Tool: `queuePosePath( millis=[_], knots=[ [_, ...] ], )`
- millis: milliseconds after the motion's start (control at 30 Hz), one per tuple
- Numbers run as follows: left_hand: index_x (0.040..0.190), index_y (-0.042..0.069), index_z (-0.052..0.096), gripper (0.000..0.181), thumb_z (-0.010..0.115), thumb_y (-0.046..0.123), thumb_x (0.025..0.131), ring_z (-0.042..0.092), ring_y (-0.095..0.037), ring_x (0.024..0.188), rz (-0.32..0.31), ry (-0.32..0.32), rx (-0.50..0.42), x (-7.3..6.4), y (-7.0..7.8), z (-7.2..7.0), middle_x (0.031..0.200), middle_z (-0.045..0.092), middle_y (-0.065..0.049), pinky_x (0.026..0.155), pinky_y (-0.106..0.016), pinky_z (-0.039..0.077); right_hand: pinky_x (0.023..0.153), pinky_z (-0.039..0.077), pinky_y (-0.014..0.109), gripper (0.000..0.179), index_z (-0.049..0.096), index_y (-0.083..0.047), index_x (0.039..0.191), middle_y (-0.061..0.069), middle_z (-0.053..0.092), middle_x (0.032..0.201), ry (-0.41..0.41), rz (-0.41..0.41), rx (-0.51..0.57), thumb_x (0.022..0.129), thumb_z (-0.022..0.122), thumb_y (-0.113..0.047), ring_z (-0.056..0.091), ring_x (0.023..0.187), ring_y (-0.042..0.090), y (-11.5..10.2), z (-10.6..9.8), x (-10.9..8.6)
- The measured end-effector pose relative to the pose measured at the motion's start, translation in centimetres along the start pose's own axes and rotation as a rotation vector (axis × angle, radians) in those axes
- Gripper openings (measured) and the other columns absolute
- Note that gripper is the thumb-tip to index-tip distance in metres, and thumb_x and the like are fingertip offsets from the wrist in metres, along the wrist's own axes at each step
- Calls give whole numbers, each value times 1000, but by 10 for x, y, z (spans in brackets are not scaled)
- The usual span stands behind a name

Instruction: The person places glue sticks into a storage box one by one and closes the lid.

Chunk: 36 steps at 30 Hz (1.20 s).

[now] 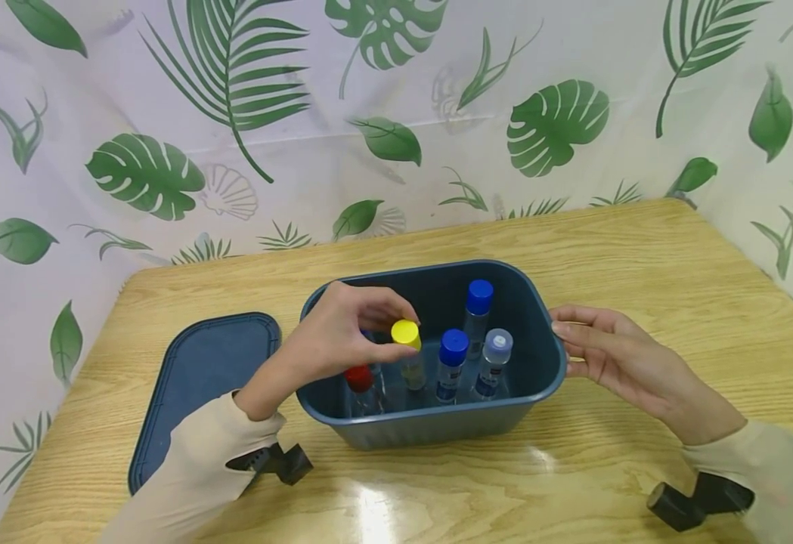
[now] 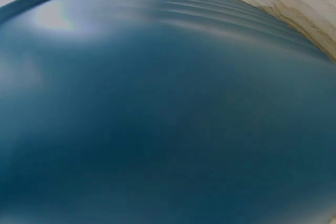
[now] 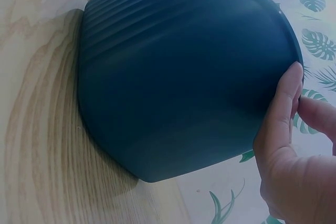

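My left hand reaches into the dark blue bin and pinches the yellow cap of a clear bottle between thumb and fingers. The bottle is upright inside the bin. Close by, partly under this hand, is a red-capped bottle. To the right stand two blue-capped bottles, one in front and one behind, beside a bottle with a pale translucent cap. My right hand touches the bin's right end at the rim, its fingers against the outer wall in the right wrist view.
A dark blue lid lies flat on the wooden table left of the bin. Behind the table hangs a white cloth with green leaf prints. The bin's outer wall fills most of the left wrist view.
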<state>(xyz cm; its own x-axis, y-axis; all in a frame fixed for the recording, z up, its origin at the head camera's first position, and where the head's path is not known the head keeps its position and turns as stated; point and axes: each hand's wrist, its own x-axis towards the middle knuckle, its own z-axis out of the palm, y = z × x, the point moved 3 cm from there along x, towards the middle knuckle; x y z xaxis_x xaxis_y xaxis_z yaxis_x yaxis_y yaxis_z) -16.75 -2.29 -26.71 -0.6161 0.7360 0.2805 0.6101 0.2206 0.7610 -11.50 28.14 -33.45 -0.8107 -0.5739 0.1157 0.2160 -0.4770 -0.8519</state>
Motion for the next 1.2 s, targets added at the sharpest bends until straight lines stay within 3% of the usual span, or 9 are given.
queuePosePath(
  millis=[333, 700, 833, 967, 1100, 1200],
  knots=[
    [101, 1, 68, 26, 80, 9, 79, 68, -15, 91, -26, -82, 166, 2, -2, 5, 98, 71, -7, 82, -22, 54, 82, 56, 33, 39, 56, 1, 122, 9, 64, 114, -7, -4, -3, 102, 24, 6, 66, 99, 18, 1, 0, 0],
    [106, 0, 69, 29, 78, 8, 80, 68, -17, 95, -52, -69, 212, 2, -1, 5, 104, 70, -9, 85, -25, 54, 82, 56, 32, 37, 57, 0, 122, 9, 64, 113, 11, 4, -16, 103, 26, 6, 66, 98, 18, 1, 0, 0],
    [108, 0, 69, 30, 78, 5, 80, 68, -20, 99, -21, 5, 211, -2, 8, -5, 106, 70, -10, 88, -31, 54, 82, 56, 32, 38, 57, 0, 122, 9, 64, 113, 2, 5, -10, 103, 25, 6, 66, 98, 18, 1, 1, 0],
    [108, 1, 69, 29, 77, 3, 80, 68, -23, 99, 28, 144, 195, -13, 24, -25, 107, 70, -9, 87, -34, 54, 82, 56, 32, 38, 56, 1, 122, 9, 64, 114, -10, 1, -7, 103, 24, 6, 66, 99, 18, 0, 1, 1],
    [104, 1, 71, 24, 76, -1, 80, 68, -20, 97, 45, 294, 208, -35, 29, -49, 103, 71, -7, 86, -28, 54, 82, 56, 32, 39, 56, 1, 123, 9, 64, 114, -16, -2, -2, 103, 23, 6, 66, 99, 18, 0, 1, 1],
    [100, 2, 72, 20, 75, -2, 80, 69, -11, 92, 1, 377, 262, -57, 24, -69, 98, 72, -6, 83, -21, 53, 82, 56, 32, 39, 57, 1, 122, 9, 64, 114, -16, -1, -5, 103, 23, 6, 66, 98, 18, 0, 1, 0]
  ],
)
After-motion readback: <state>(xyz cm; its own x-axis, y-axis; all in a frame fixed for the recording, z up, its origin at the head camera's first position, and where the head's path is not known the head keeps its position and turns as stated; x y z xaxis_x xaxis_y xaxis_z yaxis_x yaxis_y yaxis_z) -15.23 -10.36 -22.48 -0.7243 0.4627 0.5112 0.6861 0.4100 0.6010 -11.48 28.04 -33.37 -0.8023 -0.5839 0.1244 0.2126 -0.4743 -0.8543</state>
